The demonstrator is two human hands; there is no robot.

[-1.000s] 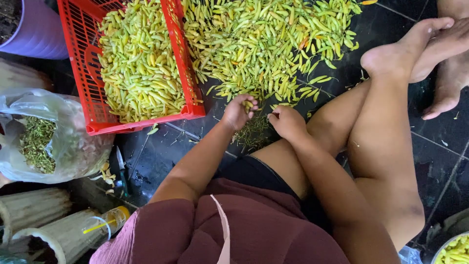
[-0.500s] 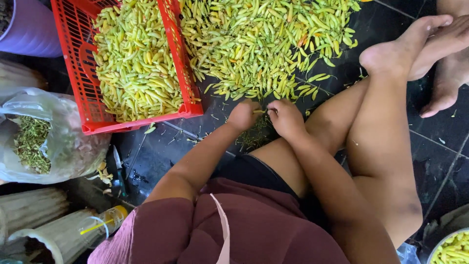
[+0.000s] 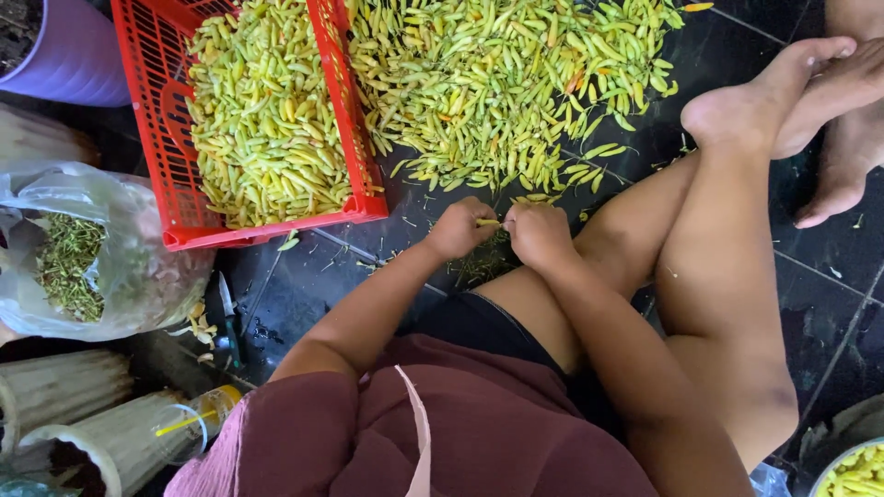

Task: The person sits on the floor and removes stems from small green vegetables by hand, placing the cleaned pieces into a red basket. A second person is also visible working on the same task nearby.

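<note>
My left hand (image 3: 459,228) and my right hand (image 3: 537,234) meet above the dark tiled floor, both pinching one small yellow-green chili pepper (image 3: 488,222) between their fingertips. Under the hands lies a small heap of green stems (image 3: 481,265). Just beyond them spreads a big loose pile of yellow-green chili peppers (image 3: 502,78) on the floor. A red plastic crate (image 3: 353,129) at the left holds many more peppers (image 3: 262,120).
A clear plastic bag (image 3: 138,267) with green stems inside sits at the left. A purple tub (image 3: 69,60) stands top left. Pale ribbed containers (image 3: 64,405) lie bottom left. My bare legs stretch right; another person's feet (image 3: 843,120) rest top right. A bowl of peppers (image 3: 852,469) shows bottom right.
My left hand pulled back from the pile's edge with a pepper and joined my right hand. The view shifted slightly left.
</note>
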